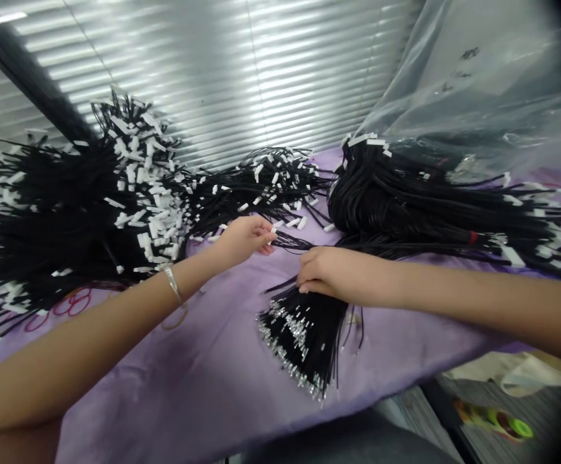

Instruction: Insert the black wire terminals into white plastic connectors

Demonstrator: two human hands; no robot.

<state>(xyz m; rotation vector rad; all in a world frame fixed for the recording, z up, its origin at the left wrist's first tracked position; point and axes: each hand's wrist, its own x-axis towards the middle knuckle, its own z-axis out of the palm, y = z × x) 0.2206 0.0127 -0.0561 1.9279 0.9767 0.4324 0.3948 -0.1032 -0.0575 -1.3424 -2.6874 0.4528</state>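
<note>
My left hand is closed in a pinch on a few thin black wires with white tags, near the table's middle. My right hand lies curled, fingers down, on a bundle of black wires with silver metal tips that fans toward the near table edge. Both hands are close together, about a hand's width apart. A bracelet sits on my left wrist.
A big heap of black wires with white tags fills the left; a smaller pile lies behind the hands; a thick bundle with a red band lies right, beside a clear plastic bag. Red rubber bands rest on the purple cloth.
</note>
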